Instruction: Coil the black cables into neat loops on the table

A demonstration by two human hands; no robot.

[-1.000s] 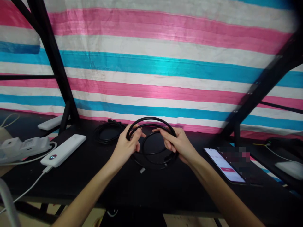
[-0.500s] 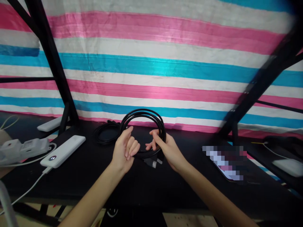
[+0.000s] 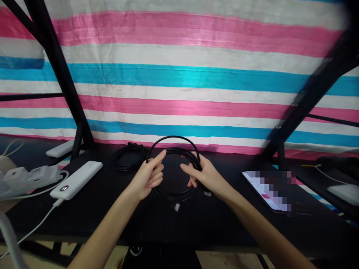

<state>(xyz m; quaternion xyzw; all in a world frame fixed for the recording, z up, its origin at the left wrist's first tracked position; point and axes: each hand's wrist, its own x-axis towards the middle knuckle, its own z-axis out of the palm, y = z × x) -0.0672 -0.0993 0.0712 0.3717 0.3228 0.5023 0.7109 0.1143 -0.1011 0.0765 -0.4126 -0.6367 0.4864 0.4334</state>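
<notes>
Both my hands hold a coiled black cable upright over the black table. My left hand pinches the coil's left side between thumb and fingers. My right hand is wrapped round the right side, index finger stretched toward the middle. A small light plug end of the cable hangs below the coil near the tabletop. A second black cable coil lies flat on the table just left of my left hand.
A white power bank with a white lead lies at left, a white power strip beyond it. A lit phone lies at right. Black frame struts rise on both sides before a striped pink, blue and white tarp.
The coil has widened and turned between my hands. My left hand has closed from a loose curl into a pinch on the left side; the plug end has dropped lower.
</notes>
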